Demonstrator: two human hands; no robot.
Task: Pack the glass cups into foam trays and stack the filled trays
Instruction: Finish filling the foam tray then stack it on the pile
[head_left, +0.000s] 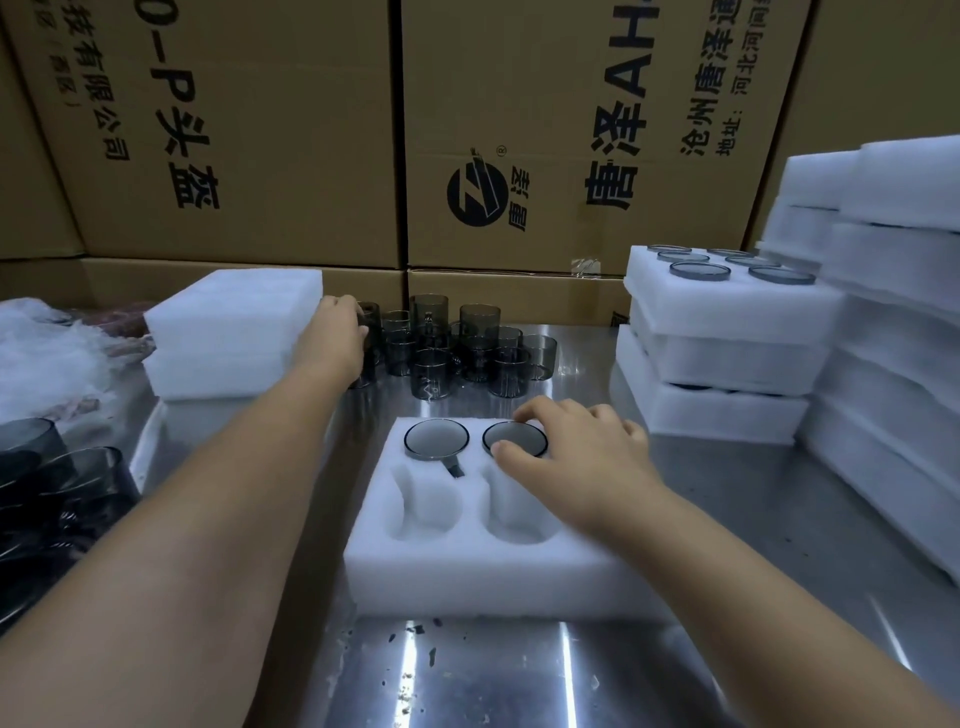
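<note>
Grey glass cups (436, 439) occupy two white foam tray (467, 571) pockets, two empty; right hand (582, 452) pinches seated cup (514, 436), left hand (335, 338) grips loose cup (370, 338).

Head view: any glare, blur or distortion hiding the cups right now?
Head view: bright glare streaks on the steel table; wide-angle bending leans the cartons and foam tray stacks; loose glass cups look dim and slightly soft; the seated cup at the right hand is sharp.
</note>
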